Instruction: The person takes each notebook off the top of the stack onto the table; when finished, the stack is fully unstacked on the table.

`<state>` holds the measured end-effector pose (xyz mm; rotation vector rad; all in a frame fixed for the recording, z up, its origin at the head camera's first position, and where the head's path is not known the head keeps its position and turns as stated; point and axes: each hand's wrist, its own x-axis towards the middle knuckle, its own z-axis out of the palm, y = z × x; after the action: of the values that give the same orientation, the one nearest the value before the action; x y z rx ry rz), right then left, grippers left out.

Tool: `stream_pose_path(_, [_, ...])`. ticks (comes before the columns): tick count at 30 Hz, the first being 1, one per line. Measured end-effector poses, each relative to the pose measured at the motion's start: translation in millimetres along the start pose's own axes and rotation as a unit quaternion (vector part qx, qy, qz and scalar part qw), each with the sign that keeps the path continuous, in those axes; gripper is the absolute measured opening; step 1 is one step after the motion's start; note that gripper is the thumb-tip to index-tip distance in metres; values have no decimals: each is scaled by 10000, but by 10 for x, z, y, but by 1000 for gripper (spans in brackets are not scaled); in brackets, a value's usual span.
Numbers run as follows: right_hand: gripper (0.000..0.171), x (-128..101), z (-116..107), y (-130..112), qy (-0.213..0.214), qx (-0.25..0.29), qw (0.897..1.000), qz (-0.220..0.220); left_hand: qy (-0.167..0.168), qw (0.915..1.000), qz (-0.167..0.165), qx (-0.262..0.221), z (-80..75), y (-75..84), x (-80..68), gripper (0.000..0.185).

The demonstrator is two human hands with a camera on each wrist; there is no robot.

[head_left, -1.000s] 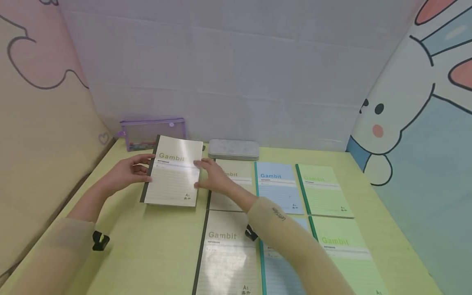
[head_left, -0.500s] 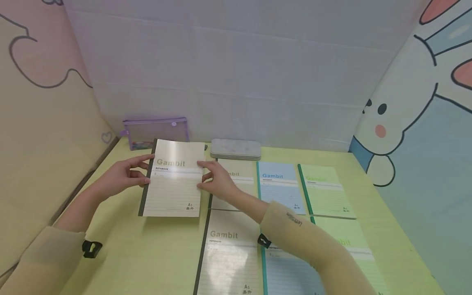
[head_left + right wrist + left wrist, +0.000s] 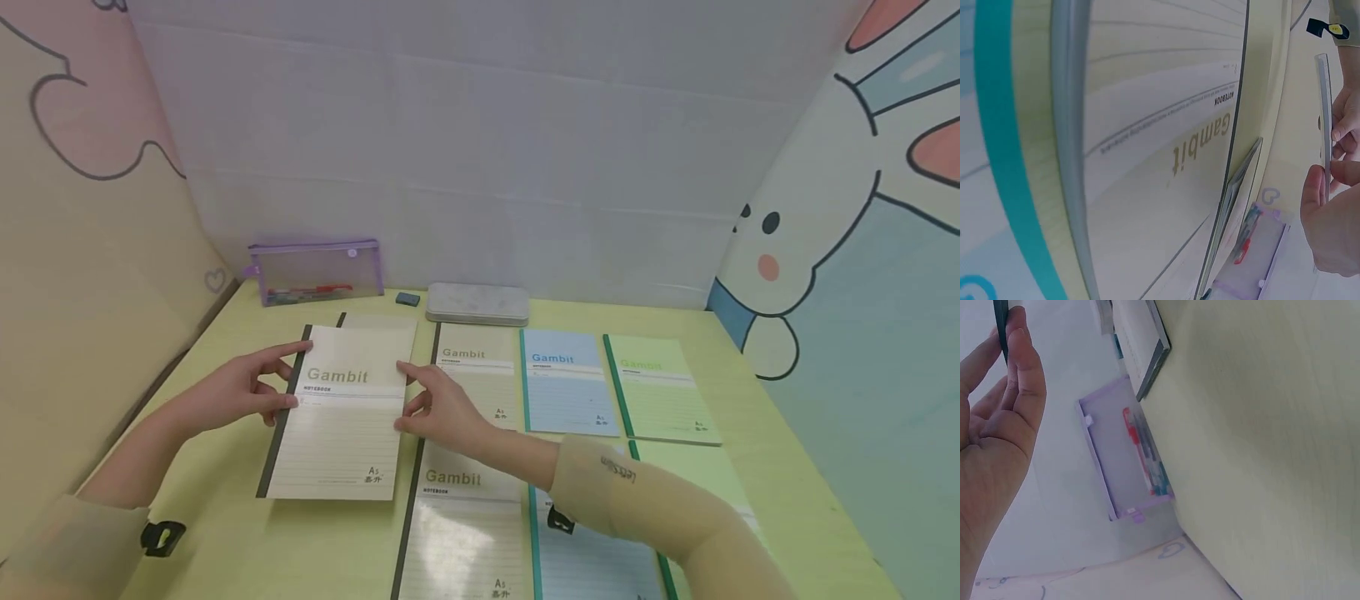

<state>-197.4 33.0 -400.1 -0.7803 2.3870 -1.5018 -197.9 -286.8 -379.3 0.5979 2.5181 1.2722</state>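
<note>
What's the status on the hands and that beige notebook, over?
Left hand pinches the spine edge, right hand the opposite edge. Beige notebook held above the table. Another beige notebook lies behind it.

cream notebook (image 3: 341, 417) with dark spine, cover up, held flat just above the desk's left side.

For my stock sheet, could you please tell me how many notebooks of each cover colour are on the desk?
Beige notebooks: 4
Blue notebooks: 2
Green notebooks: 2
Total: 8
</note>
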Motion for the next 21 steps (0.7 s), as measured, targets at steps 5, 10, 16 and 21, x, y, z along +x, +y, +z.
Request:
stream_pose_path(5, [81,-130,90,-21,-144,205,9997,36,-257,9995,-147,-107,42,-4,-95,83])
stream_pose_path(10, [84,-242,200,17,-240,242,9992,217,-518,9985,-150,59,91,-27,-166,84])
stream_pose_path(16, [87,-325,290,54,-466,199,9982,314,-811,9966,-41,-103,155,-102,-216,86])
stream_pose_path(21, [84,-338,351,76,-649,-401,9966,296,-868,9962,-101,-46,210,-178,-241,91])
